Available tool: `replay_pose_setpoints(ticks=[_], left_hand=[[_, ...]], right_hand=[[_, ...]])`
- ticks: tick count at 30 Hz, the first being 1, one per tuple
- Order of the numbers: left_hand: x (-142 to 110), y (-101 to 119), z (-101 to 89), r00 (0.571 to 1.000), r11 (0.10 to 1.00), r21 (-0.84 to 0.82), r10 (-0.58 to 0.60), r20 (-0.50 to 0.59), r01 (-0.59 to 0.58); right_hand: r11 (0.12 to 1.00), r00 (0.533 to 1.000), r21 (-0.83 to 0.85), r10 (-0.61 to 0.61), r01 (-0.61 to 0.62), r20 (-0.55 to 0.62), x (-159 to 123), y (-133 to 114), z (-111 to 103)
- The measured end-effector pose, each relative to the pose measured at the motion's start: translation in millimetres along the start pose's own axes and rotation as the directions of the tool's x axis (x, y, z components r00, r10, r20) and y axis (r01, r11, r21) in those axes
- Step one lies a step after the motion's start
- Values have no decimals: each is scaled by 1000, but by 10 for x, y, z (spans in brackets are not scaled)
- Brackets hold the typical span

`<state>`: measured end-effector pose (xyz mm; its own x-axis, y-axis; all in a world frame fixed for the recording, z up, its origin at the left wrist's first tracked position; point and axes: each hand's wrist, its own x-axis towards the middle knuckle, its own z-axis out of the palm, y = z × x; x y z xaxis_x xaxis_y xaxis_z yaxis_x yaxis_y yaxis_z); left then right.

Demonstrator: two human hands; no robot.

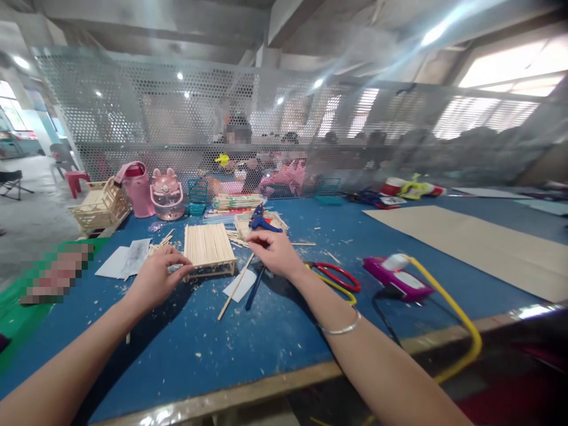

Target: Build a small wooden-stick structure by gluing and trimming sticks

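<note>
A small platform of pale wooden sticks (210, 244), its top a row of sticks side by side on a low frame, stands on the blue work table. My left hand (162, 272) is at its front left corner, thumb and forefinger closing on the edge. To the right of the platform is my right hand (274, 251), fingers curled and tips together; whatever they pinch is too small to make out. Just below those fingertips a thin wooden stick (235, 288) slants across a white paper piece (242, 287). A blue glue gun (262, 220) lies behind my right hand.
Red-handled scissors (339, 277) and a purple power strip (397, 281) with a yellow cable lie to the right. Pink bottles (138, 189), a stick model (100, 204) and stick bundles (237, 202) line the back. A perforated screen (177, 112) stands behind; people sit beyond it.
</note>
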<state>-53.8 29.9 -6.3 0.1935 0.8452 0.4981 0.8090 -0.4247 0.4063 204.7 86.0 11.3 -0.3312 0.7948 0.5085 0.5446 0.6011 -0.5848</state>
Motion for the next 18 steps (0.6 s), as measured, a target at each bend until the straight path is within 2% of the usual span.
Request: replay_pose_setpoints(ticks=[3, 5, 15, 18], left_hand=[[0, -3, -3, 1000, 1000, 5, -4, 14, 4], [-2, -6, -4, 1000, 1000, 4, -7, 16, 7], [-3, -15, 11, 1000, 1000, 6, -22, 17, 21], [-24, -10, 9, 1000, 998, 57, 19, -23, -18]], right_hand=[[999, 985, 22, -49, 46, 168, -34, -76, 90], [999, 974, 35, -30, 23, 225, -48, -111, 139], [989, 970, 50, 127, -140, 206, -26, -62, 226], [994, 979, 22, 98, -104, 181, -25, -72, 211]])
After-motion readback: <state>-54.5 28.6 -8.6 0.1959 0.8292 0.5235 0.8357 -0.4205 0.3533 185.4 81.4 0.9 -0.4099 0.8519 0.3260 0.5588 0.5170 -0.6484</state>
